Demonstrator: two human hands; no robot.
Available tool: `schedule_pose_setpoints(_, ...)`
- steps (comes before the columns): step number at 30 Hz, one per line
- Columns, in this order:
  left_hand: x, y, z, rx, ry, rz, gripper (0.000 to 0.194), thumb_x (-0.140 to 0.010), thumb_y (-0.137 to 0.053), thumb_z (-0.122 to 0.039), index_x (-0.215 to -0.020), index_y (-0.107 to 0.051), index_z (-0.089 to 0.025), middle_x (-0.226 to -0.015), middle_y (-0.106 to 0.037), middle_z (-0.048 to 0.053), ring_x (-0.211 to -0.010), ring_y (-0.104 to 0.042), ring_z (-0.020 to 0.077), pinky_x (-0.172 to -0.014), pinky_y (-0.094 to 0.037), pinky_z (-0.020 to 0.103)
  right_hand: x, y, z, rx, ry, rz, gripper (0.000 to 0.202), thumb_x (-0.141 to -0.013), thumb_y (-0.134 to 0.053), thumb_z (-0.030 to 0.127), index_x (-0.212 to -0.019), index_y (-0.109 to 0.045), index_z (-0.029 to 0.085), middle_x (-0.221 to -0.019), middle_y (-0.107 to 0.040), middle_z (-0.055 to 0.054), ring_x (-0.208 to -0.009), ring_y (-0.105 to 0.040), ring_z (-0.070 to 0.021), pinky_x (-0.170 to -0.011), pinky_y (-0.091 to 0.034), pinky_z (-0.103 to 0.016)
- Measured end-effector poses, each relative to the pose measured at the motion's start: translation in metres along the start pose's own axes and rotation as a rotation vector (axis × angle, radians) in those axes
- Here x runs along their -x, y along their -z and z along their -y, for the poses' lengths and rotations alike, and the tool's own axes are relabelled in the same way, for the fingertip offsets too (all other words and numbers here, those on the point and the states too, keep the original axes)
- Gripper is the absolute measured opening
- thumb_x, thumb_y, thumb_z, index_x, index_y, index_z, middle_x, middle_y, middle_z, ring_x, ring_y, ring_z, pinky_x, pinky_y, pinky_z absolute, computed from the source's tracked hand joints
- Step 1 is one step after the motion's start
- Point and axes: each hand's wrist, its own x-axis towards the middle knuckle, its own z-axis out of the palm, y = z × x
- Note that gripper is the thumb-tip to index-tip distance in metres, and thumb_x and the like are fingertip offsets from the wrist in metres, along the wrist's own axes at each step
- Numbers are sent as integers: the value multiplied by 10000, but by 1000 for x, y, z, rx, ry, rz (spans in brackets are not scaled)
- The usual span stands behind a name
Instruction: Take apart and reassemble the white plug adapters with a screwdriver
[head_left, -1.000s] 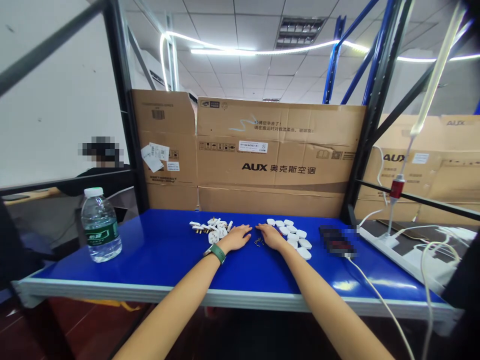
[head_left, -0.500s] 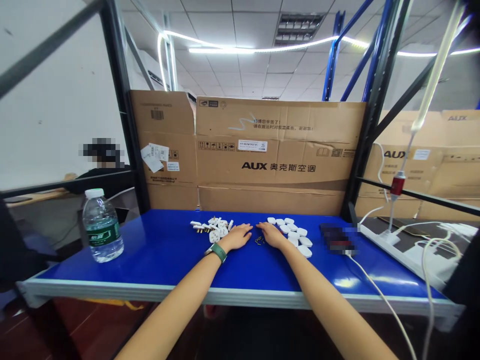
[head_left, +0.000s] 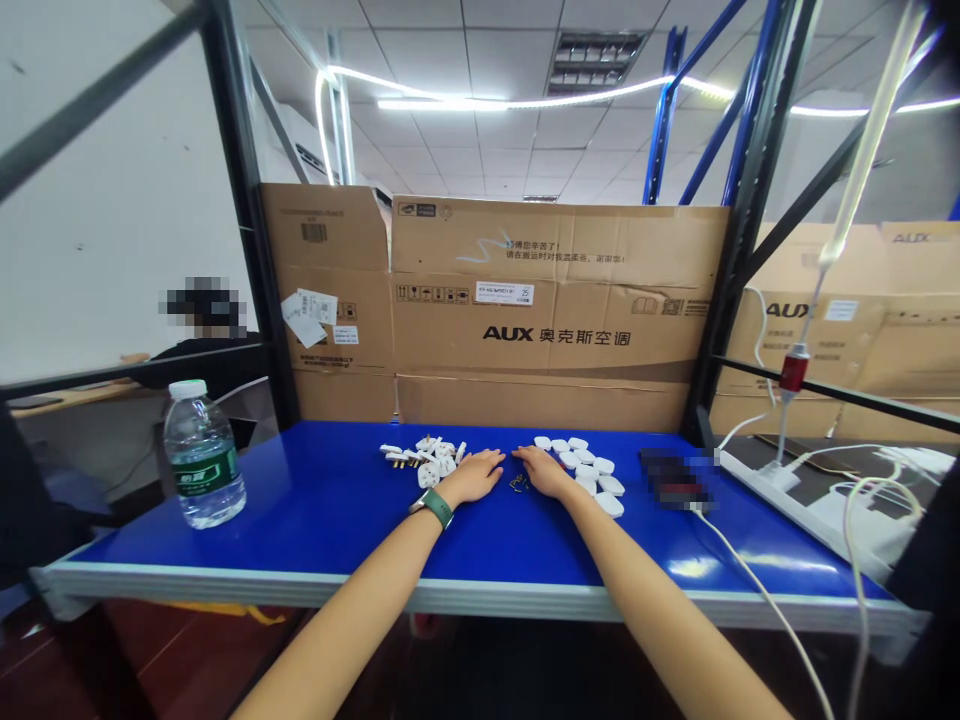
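My left hand [head_left: 474, 475] lies flat on the blue tabletop [head_left: 330, 520], fingers stretched out and pointing right. Close by on its left is a heap of white plug parts [head_left: 429, 472] with brass-coloured pins. My right hand [head_left: 541, 470] rests on the table too, its fingers extended toward the left hand and nothing visible in them. Beside it on the right lie several white rounded plug covers [head_left: 585, 458], some partly hidden by the hand. Between the hands sits a small pile of tiny brass-coloured pieces [head_left: 518, 484], too small to name.
A water bottle [head_left: 202, 455] stands at the left. On the right lie a dark, blurred device [head_left: 675, 480] with a white cable and a power strip [head_left: 795, 510]. Cardboard [head_left: 555, 300] walls off the back between dark posts. Beyond the left post sits a person [head_left: 206, 330].
Both hands stay in the same place on the table. The view has shifted very slightly; the plug parts have not moved.
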Motion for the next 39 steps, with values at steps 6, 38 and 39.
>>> schedule_pose_setpoints(6, 1, 1, 0, -15, 9, 13, 538, -1020, -345, -392, -1500, -463, -180, -1581, -410, 99, -1490, -342, 254, -1238, -250, 441, 0, 0, 0, 4, -3, 10, 469, -958, -392, 70, -1360, -626, 130, -1446, -561, -160, -1357, -516, -236, -1151, -377, -379)
schedule_pose_setpoints(38, 1, 0, 0, 32, 4, -11, 495, -1016, -392, -362, -1475, -493, -207, -1567, -431, 110, -1480, -358, 285, -1227, -259, 490, -2, -4, -4, 9, 5, 7, 477, -960, -378, 76, -1361, -623, 159, -1436, -566, -155, -1344, -521, -228, -1136, -384, -385)
schedule_pose_setpoints(39, 1, 0, 0, 26, 6, -7, 499, -1016, -390, -360, -1478, -491, -200, -1568, -429, 115, -1481, -356, 289, -1226, -258, 495, -2, -4, -3, 10, 6, 7, 477, -959, -378, 73, -1362, -621, 152, -1436, -565, -159, -1344, -520, -230, -1135, -385, -385)
